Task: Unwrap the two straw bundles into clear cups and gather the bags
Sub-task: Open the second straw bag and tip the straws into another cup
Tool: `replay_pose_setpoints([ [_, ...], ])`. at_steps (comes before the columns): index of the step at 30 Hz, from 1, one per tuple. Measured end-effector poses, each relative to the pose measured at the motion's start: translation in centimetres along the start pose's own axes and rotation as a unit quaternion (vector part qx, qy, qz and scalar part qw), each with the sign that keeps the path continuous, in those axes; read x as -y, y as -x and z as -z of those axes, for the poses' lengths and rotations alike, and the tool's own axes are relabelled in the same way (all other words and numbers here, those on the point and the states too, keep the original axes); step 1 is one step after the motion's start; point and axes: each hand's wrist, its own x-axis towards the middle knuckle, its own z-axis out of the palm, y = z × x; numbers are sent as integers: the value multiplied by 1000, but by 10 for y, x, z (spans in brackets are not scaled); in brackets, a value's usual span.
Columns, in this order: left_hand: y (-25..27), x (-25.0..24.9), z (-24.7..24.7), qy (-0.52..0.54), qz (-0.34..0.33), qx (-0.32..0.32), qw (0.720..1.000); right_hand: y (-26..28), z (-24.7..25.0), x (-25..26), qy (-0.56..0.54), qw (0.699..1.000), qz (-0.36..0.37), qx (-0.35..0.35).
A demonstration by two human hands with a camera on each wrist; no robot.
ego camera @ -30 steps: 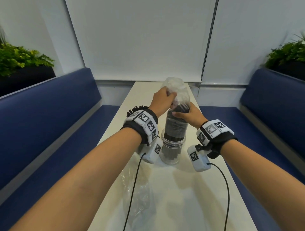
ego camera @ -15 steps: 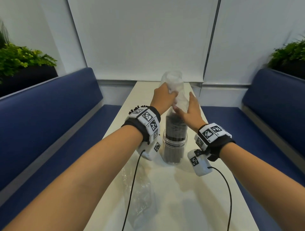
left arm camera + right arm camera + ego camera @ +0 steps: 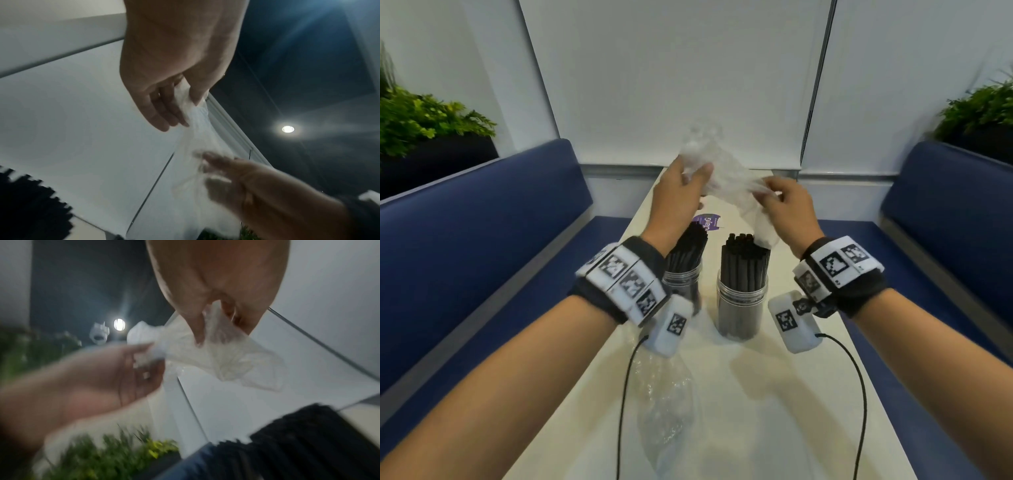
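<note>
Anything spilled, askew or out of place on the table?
Nothing spilled. Straws stand in both clear cups; the left cup's lean slightly. One empty bag lies loose near the table edge; the other bag is held in both hands.

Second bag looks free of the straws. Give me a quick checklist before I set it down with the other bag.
1. Held bag clear of the straws: nearly; its lower end hangs at the tops of the straws in the right cup. Not ok.
2. Left hand grips the bag: ok.
3. Right hand pinches the bag: ok.
4. Both cups upright and full of straws, left cup included: ok.
5. First bag lies flat on the table, near edge: ok.
6. Wrist cables clear of that bag: the left one runs beside it; cannot tell.
</note>
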Motion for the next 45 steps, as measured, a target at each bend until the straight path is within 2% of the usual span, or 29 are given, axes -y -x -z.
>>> replay_pose_setpoints([
  [2,15,12,20,-47,19,7,999,7,-1,18,-148,988,-29,31],
  [3,25,17,28,-36,36,17,999,12,-4,24,-218,973,-42,57],
  [5,47,29,36,64,75,66,993,28,-15,34,-323,934,-88,125],
  [8,78,47,45,254,172,101,946,54,-38,30,-401,879,-171,191],
  [10,91,62,50,288,210,84,931,70,-50,17,-378,875,-208,218],
  [13,101,88,58,152,220,44,963,91,-56,-5,-260,900,-207,282],
  [15,108,105,64,11,168,50,984,101,-52,-16,-153,905,-187,350],
  [17,118,129,67,-144,108,94,979,108,-46,-29,-48,897,-177,402],
  [18,122,143,67,-241,92,133,957,110,-42,-35,-14,891,-182,416],
  [19,127,157,67,-340,85,183,918,111,-39,-41,9,887,-191,421],
  [20,131,171,66,-422,102,236,869,112,-36,-48,25,884,-200,421],
  [22,136,190,63,-510,177,332,773,110,-30,-59,63,885,-205,413],
  [23,135,194,62,-526,202,367,740,108,-26,-62,76,890,-201,402],
  [25,125,186,59,-549,207,389,710,104,-20,-66,86,908,-188,364],
  [27,110,165,57,-582,167,347,716,100,-17,-74,92,930,-189,302],
  [30,88,127,51,-658,11,245,712,92,-18,-89,119,946,-230,193],
  [32,78,105,44,-664,-44,212,715,86,-22,-92,102,956,-233,149],
  [34,69,91,32,-609,-35,217,762,78,-28,-94,72,965,-221,124],
  [36,60,93,14,-489,15,251,835,67,-36,-101,28,971,-211,107],
  [37,57,99,4,-426,50,273,861,61,-40,-104,5,972,-210,100],
  [39,51,112,-15,-336,121,315,879,54,-44,-110,-55,973,-201,101],
  [41,47,121,-32,-268,160,323,894,48,-41,-118,-108,970,-183,118],
  [45,34,137,-55,-133,123,269,946,38,-26,-131,-111,966,-157,174],
])
